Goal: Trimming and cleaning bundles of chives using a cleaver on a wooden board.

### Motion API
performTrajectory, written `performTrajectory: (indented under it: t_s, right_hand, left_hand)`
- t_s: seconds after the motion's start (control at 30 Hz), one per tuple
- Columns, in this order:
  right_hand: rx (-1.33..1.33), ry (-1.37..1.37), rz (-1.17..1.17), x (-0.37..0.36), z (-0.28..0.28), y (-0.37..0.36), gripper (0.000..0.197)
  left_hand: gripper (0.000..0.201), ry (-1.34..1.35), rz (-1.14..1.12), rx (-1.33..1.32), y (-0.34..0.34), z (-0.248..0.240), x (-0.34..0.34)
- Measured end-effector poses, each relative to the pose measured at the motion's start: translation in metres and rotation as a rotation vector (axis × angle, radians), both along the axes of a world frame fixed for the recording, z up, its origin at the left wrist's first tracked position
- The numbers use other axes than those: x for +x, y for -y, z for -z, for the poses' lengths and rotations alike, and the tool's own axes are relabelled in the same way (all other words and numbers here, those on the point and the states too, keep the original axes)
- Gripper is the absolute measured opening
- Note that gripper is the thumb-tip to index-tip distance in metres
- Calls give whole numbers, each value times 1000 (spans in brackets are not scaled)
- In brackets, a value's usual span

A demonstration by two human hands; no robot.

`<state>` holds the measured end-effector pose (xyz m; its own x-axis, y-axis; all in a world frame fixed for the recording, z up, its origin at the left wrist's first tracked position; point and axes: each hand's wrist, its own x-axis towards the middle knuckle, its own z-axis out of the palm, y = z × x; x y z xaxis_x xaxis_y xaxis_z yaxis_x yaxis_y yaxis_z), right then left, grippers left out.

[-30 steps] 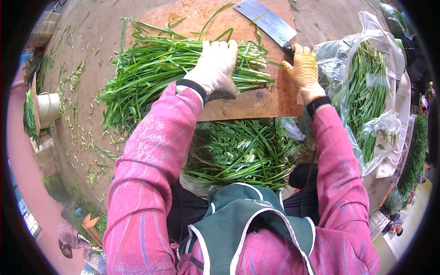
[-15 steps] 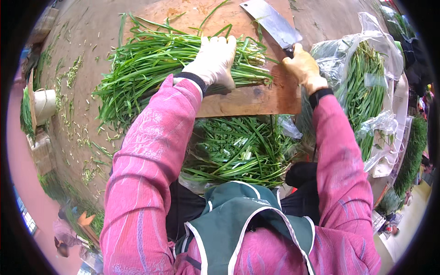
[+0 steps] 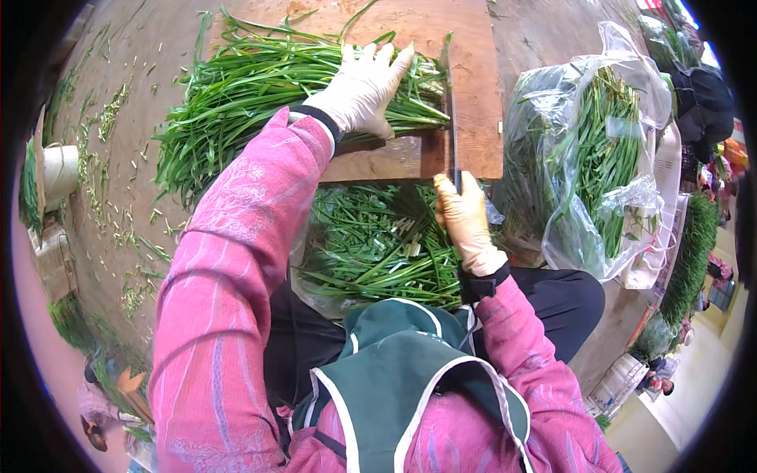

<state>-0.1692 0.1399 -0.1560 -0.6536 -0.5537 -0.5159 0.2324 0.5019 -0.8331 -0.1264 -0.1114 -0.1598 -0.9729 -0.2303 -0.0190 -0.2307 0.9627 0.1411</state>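
Observation:
A thick bunch of garlic chives (image 3: pixel 244 102) lies across a wooden cutting board (image 3: pixel 478 87), leaves to the left and pale stem ends to the right. My left hand (image 3: pixel 364 91), in a white glove, rests on the bunch near the stems with its fingers spread. In its yellowish glove, my right hand (image 3: pixel 464 221) is closed around the handle of a cleaver (image 3: pixel 452 110). The blade appears edge-on, upright along the stem ends. Whether it touches the board I cannot tell. Below the board, loose chives (image 3: pixel 378 244) lie in a plastic bag, close to my lap.
At the right stands a clear plastic bag (image 3: pixel 579 244) holding more chives. Cut scraps (image 3: pixel 110 118) are strewn over the floor at the left, near a white cylindrical container (image 3: pixel 61 173). Other people (image 3: pixel 666 382) are at the far edges.
My right hand has swung the cleaver leftward and nearer to me, from lying flat-side up at the board's right to standing against the stem ends. My left fingers have spread.

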Motion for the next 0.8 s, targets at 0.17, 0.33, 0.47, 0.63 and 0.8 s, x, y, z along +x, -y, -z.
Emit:
performTrajectory:
  t_s: [0.17, 0.33, 0.47, 0.63, 0.8]
  right_hand:
    - [-84, -53, -1, -10, -48, -15, 22]
    - [-67, 143, -27, 10, -72, -15, 28]
    - [-24, 210, -73, 6, -55, -10, 35]
    - [7, 195, -70, -2, -54, -4, 37]
    - [24, -107, -164, -12, -48, 10, 26]
  left_hand:
    - [122, 100, -102, 40, 1, 1, -5]
    - [119, 196, -136, 64, 1, 4, -9]
    - [119, 188, -141, 76, -1, 4, -16]
    - [116, 238, -141, 59, 3, 1, -17]
    - [114, 267, -128, 86, 4, -6, -17]
